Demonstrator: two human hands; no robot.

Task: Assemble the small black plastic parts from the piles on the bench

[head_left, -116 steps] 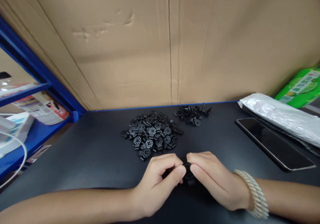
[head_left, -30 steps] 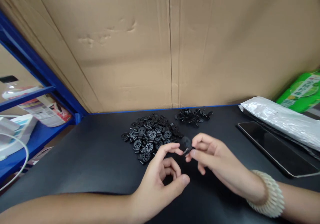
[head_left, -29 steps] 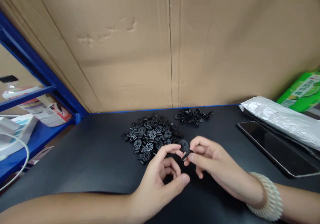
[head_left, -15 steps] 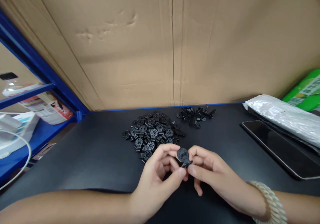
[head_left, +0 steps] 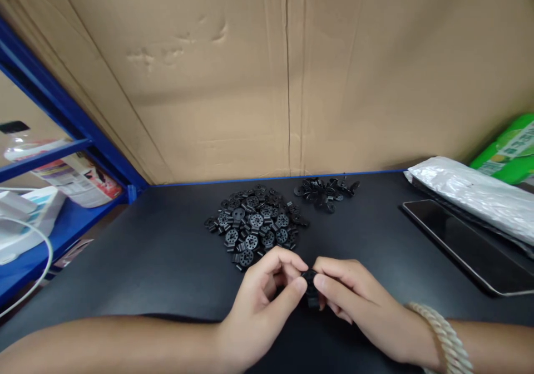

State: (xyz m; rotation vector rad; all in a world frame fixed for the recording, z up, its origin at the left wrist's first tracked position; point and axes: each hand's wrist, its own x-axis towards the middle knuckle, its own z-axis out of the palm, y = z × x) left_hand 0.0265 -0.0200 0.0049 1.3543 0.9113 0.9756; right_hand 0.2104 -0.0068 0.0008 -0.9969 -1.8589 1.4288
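Pinched between thumb and forefinger of both the left hand and the right hand, one small black part is the thing in hold, seen from the head camera. Both grips are narrow, the thumbs nearly meeting across the part, with only its thickness between them; the fingertips hide much of its outline, and a lower piece of it shows below the thumbs. It is held in front of the heap, near its front edge, above the black table. That heap is many like parts with round, holed discs, lying at mixed angles. Behind it and to the right lies a smaller pile of black pieces. Farther right are a phone, lying flat, a silver bag beside it and a green pack behind the bag. A pale bracelet circles the right wrist. Cardboard stands behind the table; at left, a blue shelf holds a bottle.
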